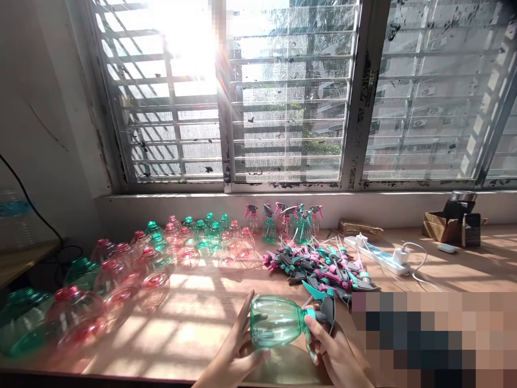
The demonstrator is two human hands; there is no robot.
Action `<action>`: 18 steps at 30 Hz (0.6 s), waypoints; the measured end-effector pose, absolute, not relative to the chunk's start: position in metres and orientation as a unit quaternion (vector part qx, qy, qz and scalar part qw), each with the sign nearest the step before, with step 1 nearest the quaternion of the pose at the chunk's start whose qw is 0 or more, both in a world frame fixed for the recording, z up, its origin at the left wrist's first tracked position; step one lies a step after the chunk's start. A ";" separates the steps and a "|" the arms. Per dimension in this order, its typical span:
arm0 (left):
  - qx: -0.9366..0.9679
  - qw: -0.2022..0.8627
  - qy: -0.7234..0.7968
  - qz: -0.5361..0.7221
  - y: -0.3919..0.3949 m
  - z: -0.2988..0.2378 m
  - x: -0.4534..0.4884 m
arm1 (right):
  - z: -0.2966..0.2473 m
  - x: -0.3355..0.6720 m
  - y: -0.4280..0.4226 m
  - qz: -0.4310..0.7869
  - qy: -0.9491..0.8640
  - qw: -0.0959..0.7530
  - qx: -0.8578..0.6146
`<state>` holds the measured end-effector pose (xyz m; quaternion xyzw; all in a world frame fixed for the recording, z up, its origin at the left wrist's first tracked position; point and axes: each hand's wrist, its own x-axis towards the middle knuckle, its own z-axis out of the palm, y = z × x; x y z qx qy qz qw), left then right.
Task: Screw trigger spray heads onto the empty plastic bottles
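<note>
A clear green spray bottle [277,322] lies on its side in the air above the table's front edge, its base to the left. My left hand [238,345] is wrapped around the base end, thumb below and fingers behind. At the neck, my right hand [331,345] grips the teal collar of a grey and teal trigger spray head [328,310], which sits on the bottle's mouth. Whether the collar is fully tight cannot be told. Just beyond my right hand lies a heap of loose spray heads [319,264] in pink, teal and grey.
Several open green and pink bottles [151,272] stand at the left and back. Bottles with spray heads [288,221] stand by the wall. A power strip [379,256], a cardboard box [438,226] and a phone [472,229] are at the right. The lower right is pixelated.
</note>
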<state>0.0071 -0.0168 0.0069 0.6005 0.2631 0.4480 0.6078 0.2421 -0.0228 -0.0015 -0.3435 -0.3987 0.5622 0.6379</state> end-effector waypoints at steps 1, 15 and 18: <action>0.601 0.609 0.259 0.449 -0.017 0.006 0.007 | -0.002 0.242 -0.023 0.562 -0.398 0.637 -0.346; 0.597 0.608 0.273 0.448 -0.018 0.009 0.007 | 0.002 0.242 -0.024 0.562 -0.392 0.637 -0.352; 0.606 0.599 0.263 0.453 -0.015 0.001 0.007 | 0.001 0.242 -0.024 0.570 -0.389 0.632 -0.353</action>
